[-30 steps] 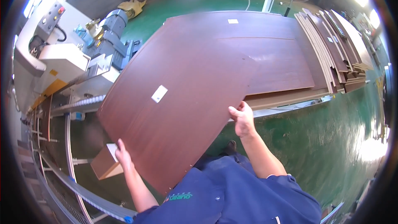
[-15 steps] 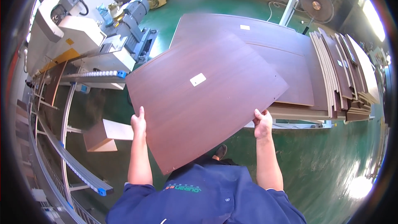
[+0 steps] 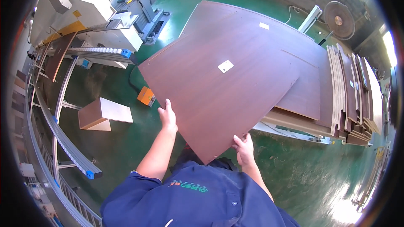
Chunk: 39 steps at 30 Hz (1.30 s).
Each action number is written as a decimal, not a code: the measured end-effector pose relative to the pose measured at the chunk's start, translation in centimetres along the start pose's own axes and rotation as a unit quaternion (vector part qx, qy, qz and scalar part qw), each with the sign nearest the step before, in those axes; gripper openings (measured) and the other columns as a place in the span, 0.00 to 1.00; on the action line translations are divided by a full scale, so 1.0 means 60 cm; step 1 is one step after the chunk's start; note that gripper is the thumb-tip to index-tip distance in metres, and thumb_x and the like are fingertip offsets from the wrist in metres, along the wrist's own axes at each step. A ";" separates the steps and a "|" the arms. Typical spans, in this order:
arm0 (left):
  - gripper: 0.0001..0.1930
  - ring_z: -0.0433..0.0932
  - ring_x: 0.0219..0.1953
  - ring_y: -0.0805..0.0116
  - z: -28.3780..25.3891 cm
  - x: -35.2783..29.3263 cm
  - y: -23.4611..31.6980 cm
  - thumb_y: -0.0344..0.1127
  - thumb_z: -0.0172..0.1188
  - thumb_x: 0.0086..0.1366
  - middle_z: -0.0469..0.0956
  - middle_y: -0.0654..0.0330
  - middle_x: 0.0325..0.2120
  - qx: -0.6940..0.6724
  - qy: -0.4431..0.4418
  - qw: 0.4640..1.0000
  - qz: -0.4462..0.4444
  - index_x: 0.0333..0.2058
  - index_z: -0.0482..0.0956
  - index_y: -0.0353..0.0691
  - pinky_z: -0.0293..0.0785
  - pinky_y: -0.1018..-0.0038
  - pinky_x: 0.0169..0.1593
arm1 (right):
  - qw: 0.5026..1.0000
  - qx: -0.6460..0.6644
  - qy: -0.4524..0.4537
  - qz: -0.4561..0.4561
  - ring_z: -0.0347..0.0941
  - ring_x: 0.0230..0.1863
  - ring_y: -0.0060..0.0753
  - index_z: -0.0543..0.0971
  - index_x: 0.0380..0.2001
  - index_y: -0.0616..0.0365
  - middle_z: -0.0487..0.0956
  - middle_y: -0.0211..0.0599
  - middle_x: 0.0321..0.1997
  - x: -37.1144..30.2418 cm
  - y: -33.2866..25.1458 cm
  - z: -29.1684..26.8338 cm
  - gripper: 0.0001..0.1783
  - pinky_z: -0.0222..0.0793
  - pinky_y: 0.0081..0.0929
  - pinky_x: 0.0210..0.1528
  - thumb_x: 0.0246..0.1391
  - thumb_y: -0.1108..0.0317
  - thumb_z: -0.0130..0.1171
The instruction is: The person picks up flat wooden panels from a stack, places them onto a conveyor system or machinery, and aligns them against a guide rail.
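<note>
Both hands are clamped on a big dark brown panel (image 3: 227,80), held up over the green floor (image 3: 294,176). Right hand (image 3: 244,151) grips the near edge close to the bottom corner, left hand (image 3: 168,117) is wrapped on the left edge. Small white sticker (image 3: 225,66) sits mid-panel. Just past it, a stack of matching panels (image 3: 303,71), with more boards (image 3: 357,96) stood on edge to the right. Off left there's a wooden box (image 3: 103,113), can't see inside it, then a roller conveyor (image 3: 59,130) and a white machine (image 3: 92,12) further back.

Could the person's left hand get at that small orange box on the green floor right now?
Probably not: the left hand is gripping the edge of the large dark brown wooden panel, and the small orange box lies low on the floor.
</note>
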<state>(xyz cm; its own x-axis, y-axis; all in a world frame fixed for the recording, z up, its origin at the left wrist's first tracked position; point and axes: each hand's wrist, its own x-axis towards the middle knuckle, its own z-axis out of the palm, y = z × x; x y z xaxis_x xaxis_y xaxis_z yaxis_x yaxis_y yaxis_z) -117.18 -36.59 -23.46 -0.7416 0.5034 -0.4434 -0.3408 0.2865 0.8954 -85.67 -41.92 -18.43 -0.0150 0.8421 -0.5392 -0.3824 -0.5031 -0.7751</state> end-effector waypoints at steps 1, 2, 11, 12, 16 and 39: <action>0.41 0.58 0.67 0.52 0.011 -0.019 0.003 0.56 0.51 0.69 0.55 0.40 0.66 -0.009 0.006 1.000 -0.016 0.63 0.50 0.25 0.56 0.57 0.67 | 1.000 0.001 0.002 0.002 0.77 0.40 0.28 0.69 0.52 0.61 0.78 0.37 0.45 0.010 -0.006 0.003 0.20 0.74 0.25 0.40 0.58 0.74 0.58; 0.43 0.52 0.70 0.51 0.014 -0.023 -0.004 0.55 0.50 0.70 0.49 0.40 0.68 -0.041 -0.013 0.999 -0.020 0.66 0.42 0.25 0.52 0.56 0.69 | 1.000 -0.018 0.014 -0.012 0.76 0.41 0.27 0.69 0.52 0.61 0.78 0.36 0.46 0.023 -0.012 -0.003 0.20 0.73 0.24 0.40 0.57 0.75 0.59; 0.21 0.80 0.29 0.64 0.019 -0.171 0.000 0.50 0.48 0.73 0.75 0.53 0.38 0.093 -0.278 0.950 -0.109 0.47 0.63 0.35 0.79 0.68 0.32 | 0.931 -0.206 0.223 -0.202 0.73 0.37 0.24 0.70 0.53 0.65 0.75 0.35 0.41 0.074 -0.047 -0.127 0.22 0.71 0.24 0.42 0.57 0.75 0.62; 0.20 0.78 0.28 0.65 0.006 -0.180 -0.005 0.50 0.48 0.73 0.76 0.53 0.35 0.104 -0.295 0.942 -0.117 0.46 0.65 0.37 0.78 0.71 0.31 | 0.932 -0.214 0.209 -0.204 0.73 0.38 0.24 0.72 0.52 0.65 0.76 0.35 0.41 0.065 -0.044 -0.133 0.20 0.70 0.23 0.44 0.57 0.76 0.62; 0.21 0.79 0.29 0.66 -0.029 -0.156 0.009 0.53 0.47 0.73 0.76 0.54 0.35 0.072 -0.291 0.946 -0.123 0.46 0.67 0.38 0.79 0.70 0.33 | 0.926 -0.245 0.162 -0.235 0.74 0.41 0.24 0.73 0.51 0.67 0.79 0.35 0.41 0.062 -0.044 -0.141 0.19 0.70 0.23 0.47 0.56 0.77 0.61; 0.29 0.66 0.45 0.55 0.033 0.032 0.036 0.46 0.65 0.61 0.63 0.49 0.41 0.275 0.015 0.924 0.264 0.46 0.59 0.34 0.68 0.55 0.51 | 0.807 -0.454 0.269 -0.265 0.70 0.54 0.52 0.74 0.50 0.66 0.75 0.51 0.50 0.187 -0.130 -0.100 0.23 0.66 0.40 0.56 0.52 0.68 0.65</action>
<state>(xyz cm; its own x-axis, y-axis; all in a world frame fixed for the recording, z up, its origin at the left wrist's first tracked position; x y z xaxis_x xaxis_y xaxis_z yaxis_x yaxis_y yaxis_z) -118.19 -33.41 -22.43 -0.7388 0.6714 0.0588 0.4132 0.3823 0.8265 -77.33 -29.72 -20.37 0.4248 0.9024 0.0725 0.6354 -0.2402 -0.7339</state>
